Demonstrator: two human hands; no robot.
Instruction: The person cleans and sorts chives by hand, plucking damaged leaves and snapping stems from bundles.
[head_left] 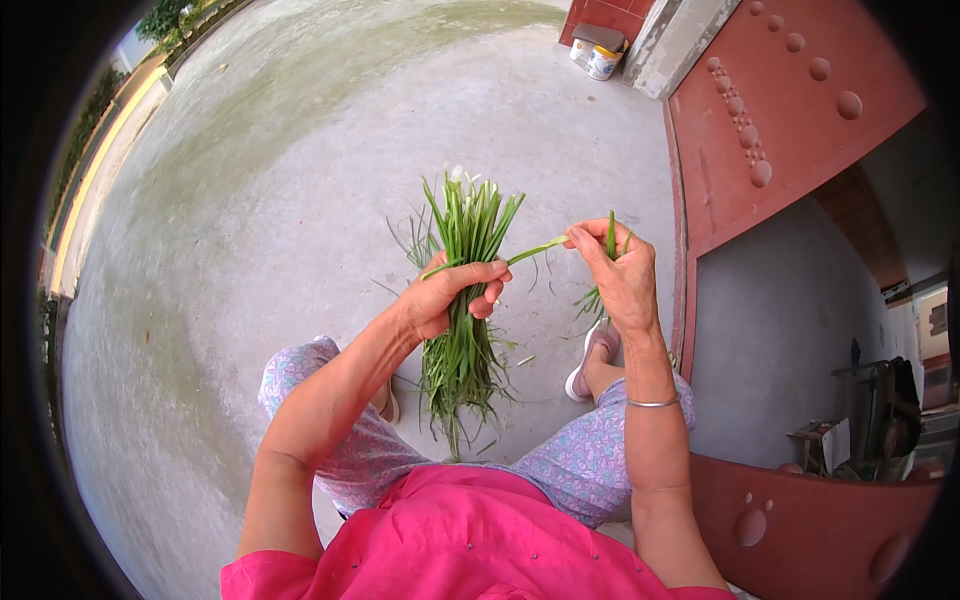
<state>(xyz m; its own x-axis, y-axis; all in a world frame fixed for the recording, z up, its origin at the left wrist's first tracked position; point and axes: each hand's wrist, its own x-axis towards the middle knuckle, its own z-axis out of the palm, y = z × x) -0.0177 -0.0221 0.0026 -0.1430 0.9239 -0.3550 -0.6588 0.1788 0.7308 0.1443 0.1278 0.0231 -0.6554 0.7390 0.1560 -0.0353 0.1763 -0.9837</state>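
Observation:
A thick bunch of green chives (470,225) with pale ends at the top is gripped round its middle by my left hand (440,298). The long leaves droop below it between my knees. My right hand (628,275) pinches the pale end of a single chive stalk (535,250), which stretches across to my left thumb. A few more green leaves (590,301) stick out above and below my right hand's curled fingers. Behind the bunch, some thin dark leaf scraps (412,238) lie on the floor.
Grey concrete floor (270,190) spreads in front. A red door panel (780,110) with round bosses stands to the right, beside a doorway. A white bucket (602,62) is at the far wall. My shoe (580,378) rests below my right hand.

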